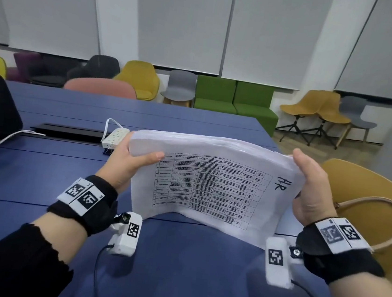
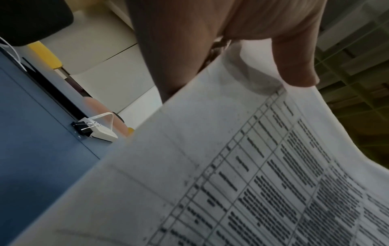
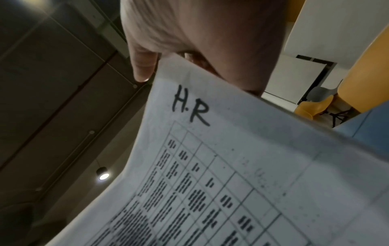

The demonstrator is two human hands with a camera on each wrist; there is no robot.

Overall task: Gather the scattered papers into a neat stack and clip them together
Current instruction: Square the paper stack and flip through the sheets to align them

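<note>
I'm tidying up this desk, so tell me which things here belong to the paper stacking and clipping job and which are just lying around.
For the job:
stack of papers, gripped by the left hand and the right hand
binder clip on the table

Just lying about:
power strip
beige handbag
yellow chair

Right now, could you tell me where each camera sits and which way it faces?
Head: worn on the head, looking forward and down at the blue table; left hand, right hand and both forearms show, holding the paper stack.
Left wrist: looks along the left thumb at the stack, binder clip beyond.
Right wrist: looks along the right hand toward the ceiling.
All views share the stack; head and right wrist read "H.R".
</note>
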